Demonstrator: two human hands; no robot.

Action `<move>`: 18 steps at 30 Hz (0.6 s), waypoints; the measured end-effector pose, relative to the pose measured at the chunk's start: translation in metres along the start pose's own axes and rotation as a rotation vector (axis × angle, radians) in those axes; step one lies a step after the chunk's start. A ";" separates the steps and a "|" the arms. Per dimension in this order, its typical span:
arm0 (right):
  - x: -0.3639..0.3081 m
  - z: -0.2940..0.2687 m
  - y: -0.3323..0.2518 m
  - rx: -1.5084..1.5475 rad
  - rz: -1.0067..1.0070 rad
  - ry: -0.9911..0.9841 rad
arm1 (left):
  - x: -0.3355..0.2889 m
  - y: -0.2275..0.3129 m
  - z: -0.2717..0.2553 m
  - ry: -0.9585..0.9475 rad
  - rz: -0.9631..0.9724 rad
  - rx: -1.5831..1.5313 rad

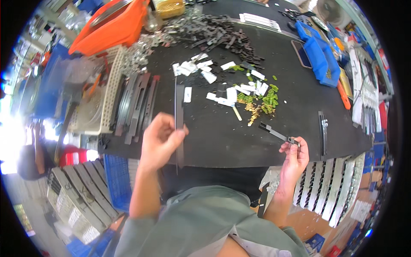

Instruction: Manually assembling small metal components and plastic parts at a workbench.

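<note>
While my left hand [163,138] pinches a long dark strip [180,109] between thumb and fingers, my right hand [295,155] grips a slim dark bar [276,133] by its near end, fingertips closed around the small fitting there. So both hands are loaded! The strip runs from near to far over the left half of the bench [222,147], its edges blurred, and I can't tell whether it touches the surface. The bar slants away to the left, its far end close to the gold pieces [254,115].

Handling this well, I'd judge, means a light, steady pinch on the strip, since something so long and narrow could swing or twist. Over on the right, firm fingertips near the fitting should stop the bar rolling, and its free end wants keeping clear of those small loose bits.

And what a busy surface! White tabs [209,77] and green pieces [270,99] scatter across the middle, a heap of dark metal parts [218,35] spreads beyond them, and more long strips [136,103] line up at left beside a pale basket [105,118]. An orange bin [113,30] looms far left; blue bins [320,58] and a phone [301,54] sit far right. Below the bench, a blue crate [117,182] stands left, pale trays [329,188] right.
</note>
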State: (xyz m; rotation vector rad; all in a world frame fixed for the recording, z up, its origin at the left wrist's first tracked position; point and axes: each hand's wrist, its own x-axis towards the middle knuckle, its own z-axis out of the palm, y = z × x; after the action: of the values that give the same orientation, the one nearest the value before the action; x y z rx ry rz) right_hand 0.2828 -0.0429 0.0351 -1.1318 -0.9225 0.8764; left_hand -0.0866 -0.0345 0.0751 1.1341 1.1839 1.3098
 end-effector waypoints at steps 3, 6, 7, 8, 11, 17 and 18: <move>0.009 -0.009 0.006 -0.020 -0.041 0.052 | -0.014 0.021 0.005 -0.179 0.099 0.543; 0.019 -0.022 0.019 -0.016 -0.063 0.090 | -0.014 0.010 0.015 -0.327 0.435 0.838; 0.023 -0.024 0.024 -0.030 -0.067 0.087 | -0.013 0.001 0.017 -0.364 0.451 0.877; 0.025 -0.026 0.027 -0.011 -0.062 0.114 | -0.011 -0.009 0.020 -0.407 0.424 0.942; 0.026 -0.037 0.042 0.007 -0.014 0.156 | -0.001 -0.004 0.023 -0.476 0.378 0.976; 0.029 -0.031 0.045 0.008 -0.038 0.106 | 0.070 0.027 0.066 -0.403 0.491 0.941; 0.030 -0.029 0.046 -0.015 -0.039 0.100 | 0.091 0.021 0.075 -0.411 0.517 0.959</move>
State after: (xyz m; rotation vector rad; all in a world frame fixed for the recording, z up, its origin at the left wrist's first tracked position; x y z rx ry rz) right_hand 0.3162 -0.0161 -0.0102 -1.1561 -0.8671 0.7753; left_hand -0.0195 0.0604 0.1041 2.3953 1.2593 0.7434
